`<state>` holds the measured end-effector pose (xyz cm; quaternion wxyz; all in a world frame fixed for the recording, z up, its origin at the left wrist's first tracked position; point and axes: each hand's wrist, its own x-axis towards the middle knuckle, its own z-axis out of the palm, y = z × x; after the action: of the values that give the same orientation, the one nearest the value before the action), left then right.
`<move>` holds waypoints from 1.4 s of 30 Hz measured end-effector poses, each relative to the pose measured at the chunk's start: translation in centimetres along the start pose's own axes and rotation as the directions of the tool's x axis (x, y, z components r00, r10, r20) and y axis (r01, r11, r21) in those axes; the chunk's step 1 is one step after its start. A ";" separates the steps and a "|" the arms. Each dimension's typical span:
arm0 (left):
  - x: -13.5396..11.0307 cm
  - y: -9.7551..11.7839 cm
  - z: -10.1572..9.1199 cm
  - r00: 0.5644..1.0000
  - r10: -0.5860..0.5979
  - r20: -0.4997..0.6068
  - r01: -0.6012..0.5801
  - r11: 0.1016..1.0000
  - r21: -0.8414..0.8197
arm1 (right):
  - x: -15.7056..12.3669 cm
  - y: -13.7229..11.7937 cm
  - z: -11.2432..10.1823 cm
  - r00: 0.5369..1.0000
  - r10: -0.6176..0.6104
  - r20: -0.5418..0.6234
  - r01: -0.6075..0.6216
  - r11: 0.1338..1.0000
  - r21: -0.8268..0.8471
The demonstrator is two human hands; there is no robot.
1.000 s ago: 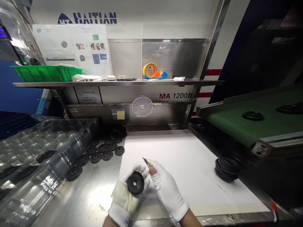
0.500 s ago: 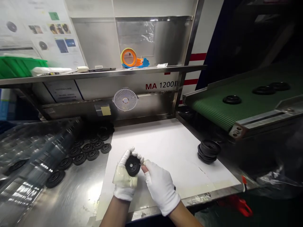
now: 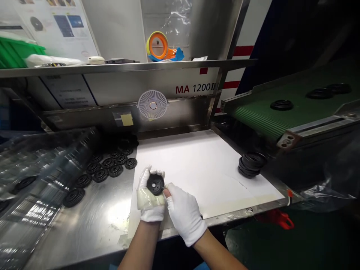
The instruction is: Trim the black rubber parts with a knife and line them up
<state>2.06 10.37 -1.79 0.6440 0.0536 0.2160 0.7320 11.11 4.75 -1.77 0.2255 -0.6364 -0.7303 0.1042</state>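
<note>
A round black wheel-like part [image 3: 158, 183] with a pale center hole rests in my left hand [image 3: 149, 202], which wears a white glove with tape or film around the palm. My left fingers curl around its far edge. My right hand [image 3: 184, 213], also in a white glove, is closed at the near right edge of the part, with a bare thumb tip showing. Something thin seems to be pinched there; a small dark end shows past the right palm. I cannot make out what it is. Both hands are above the white sheet [image 3: 180, 157].
Several black round parts [image 3: 101, 175] lie at the left beside clear plastic trays [image 3: 56, 187]. A stack of black parts [image 3: 251, 165] stands at the right. A green conveyor belt [image 3: 261, 116] carries more. Behind are a small fan [image 3: 152, 105] and a shelf [image 3: 126, 67] holding a tape dispenser [image 3: 158, 45].
The camera view has tilted down, so the background sits higher in the picture. My hands keep the same hold, and the black part is turned slightly in my left hand.
</note>
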 end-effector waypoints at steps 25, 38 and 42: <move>-1.2 2.5 -0.9 0.977 -0.196 0.080 0.188 0.978 0.092 | -0.7 -0.3 -0.2 1.000 -0.004 -0.015 0.004 1.000 -0.023; -1.2 1.7 -0.7 0.975 -0.216 0.054 0.204 0.963 0.174 | -1.4 -0.4 0.2 0.999 0.000 -0.034 0.000 1.000 0.023; -0.9 1.7 -1.0 0.980 -0.194 0.046 0.186 0.973 0.136 | -1.4 -0.1 0.5 0.998 0.042 -0.041 -0.042 0.999 0.000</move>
<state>0.26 9.09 -1.82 0.7122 0.0965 0.2488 0.6493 10.93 3.43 -2.45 0.2380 -0.6536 -0.7121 0.0957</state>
